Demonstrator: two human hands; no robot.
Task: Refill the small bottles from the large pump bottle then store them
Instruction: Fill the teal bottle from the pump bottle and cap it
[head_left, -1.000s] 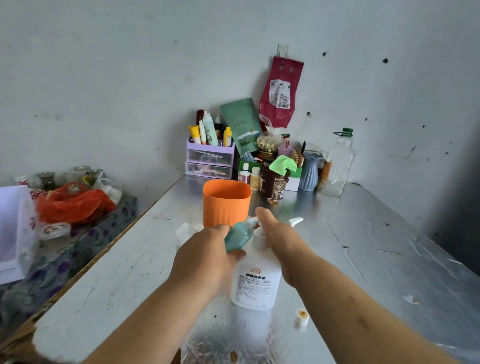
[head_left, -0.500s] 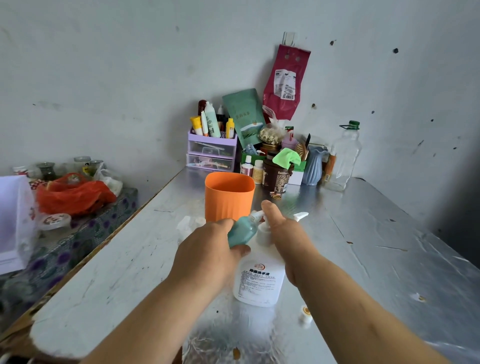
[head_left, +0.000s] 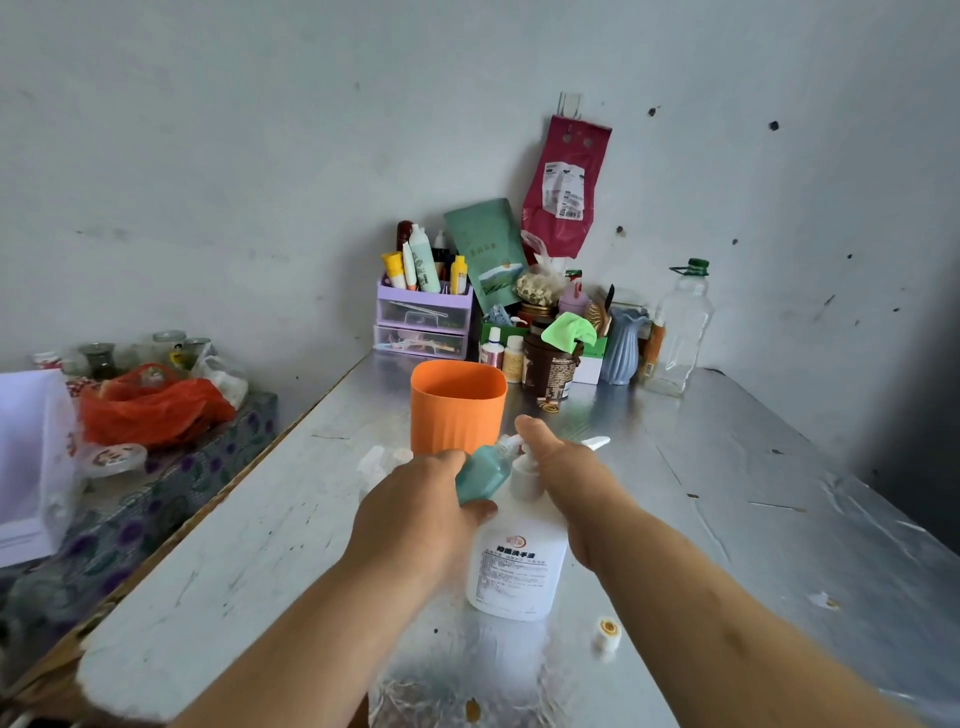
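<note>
Left hand: my left hand (head_left: 415, 514) grips the small teal bottle (head_left: 485, 470). My fingers are wrapped round its body and it tilts neck-first toward the pump.
Right hand: my right hand (head_left: 566, 478) lies over the head of the large pump bottle (head_left: 519, 566), thumb straight and pointing forward. The rest of my fingers are hidden, so I cannot tell whether they curl round it.
Large pump bottle: one, white with a printed label, standing upright on the counter (head_left: 779, 519) between my wrists. How full it is I cannot tell.
Small teal bottle: one, held off the counter with its white neck just beside the pump head. Its fill level is not readable.
Orange cup (head_left: 457, 410): one, upright just behind my hands. Only its inner wall near the rim shows.
Loose cap (head_left: 607, 630): one, white with an orange centre, lying on the counter near my right forearm.
Purple drawer organiser (head_left: 423, 322): one, against the wall, with two clear drawers and several tubes upright in its top tray.
Brown tub (head_left: 550, 366): one, with a green cloth (head_left: 569, 330) sticking out of it and two little bottles (head_left: 501, 353) just beside it.
Clear plastic bottle (head_left: 680, 332): one, green-capped, at the back right.
</note>
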